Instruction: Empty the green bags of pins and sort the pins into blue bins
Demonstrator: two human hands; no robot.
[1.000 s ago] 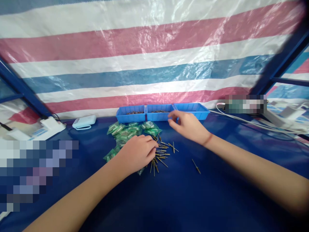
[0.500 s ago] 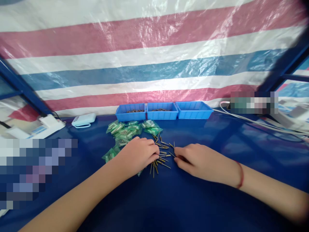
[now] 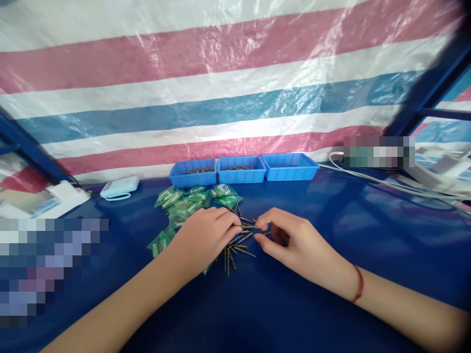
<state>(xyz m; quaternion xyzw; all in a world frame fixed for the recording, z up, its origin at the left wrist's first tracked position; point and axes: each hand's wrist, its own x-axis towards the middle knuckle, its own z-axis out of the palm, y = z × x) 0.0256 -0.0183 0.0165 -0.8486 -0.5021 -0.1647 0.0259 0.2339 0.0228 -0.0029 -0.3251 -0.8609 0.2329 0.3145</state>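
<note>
A scatter of small brass pins (image 3: 235, 247) lies on the dark blue table (image 3: 279, 309) between my hands. My left hand (image 3: 204, 238) rests palm down on the left side of the pile, its fingers curled and their tips among the pins. My right hand (image 3: 290, 242) is at the pile's right edge, thumb and forefinger pinched together on a pin. Small green bags (image 3: 184, 203) of parts lie just behind my left hand, with one more bag (image 3: 159, 242) at its left.
Three blue bins (image 3: 243, 169) stand in a row at the back of the table, two with dark parts inside. A pale blue device (image 3: 119, 188) and a white device (image 3: 55, 198) sit at the back left. White cables (image 3: 386, 181) run along the back right. A striped tarp hangs behind.
My right hand came back from the blue bins to the pin pile and closed its thumb and forefinger on a pin. My left hand stayed on the pile.
</note>
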